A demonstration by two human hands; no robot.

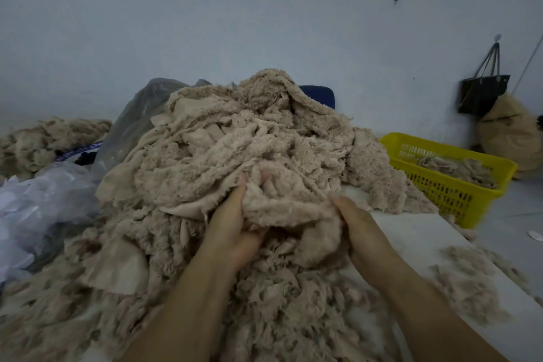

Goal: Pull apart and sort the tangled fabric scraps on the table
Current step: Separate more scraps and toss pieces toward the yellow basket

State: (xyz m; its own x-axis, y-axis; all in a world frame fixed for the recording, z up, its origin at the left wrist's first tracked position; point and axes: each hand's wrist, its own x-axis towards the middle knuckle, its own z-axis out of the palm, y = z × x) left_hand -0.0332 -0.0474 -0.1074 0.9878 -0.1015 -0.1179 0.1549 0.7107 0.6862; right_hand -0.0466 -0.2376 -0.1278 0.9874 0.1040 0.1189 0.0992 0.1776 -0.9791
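A: Where to find the scraps?
B: Stacked as one tall beige heap across the table, sprawling down toward the front. Also a few inside the yellow basket, right of the heap.
A: And the hands?
B: Both dug into the heap's front. Cups a clump from below with the left hand, palm up, curling into the fluff. Clasps the same clump's right side with the right hand, wrapping round the edge. Neither open; both holding tight, by the look of it.
A: Likely trouble from here?
B: Probably snagging. Looks knotted into strips deeper in; with a hard yank, risks dragging the whole front of the heap forward and off the table.
A: Anything else?
B: Could topple the heap's peak leftward onto the plastic bags, if undercut too far. Could also sweep the loose tufts right of the heap off the table with a forearm. And might mix sorted with unsorted, given the heap's right flank lying just beside the basket.
A: Best approach, then?
B: Seemingly: tease apart slowly, lift rather than tug.
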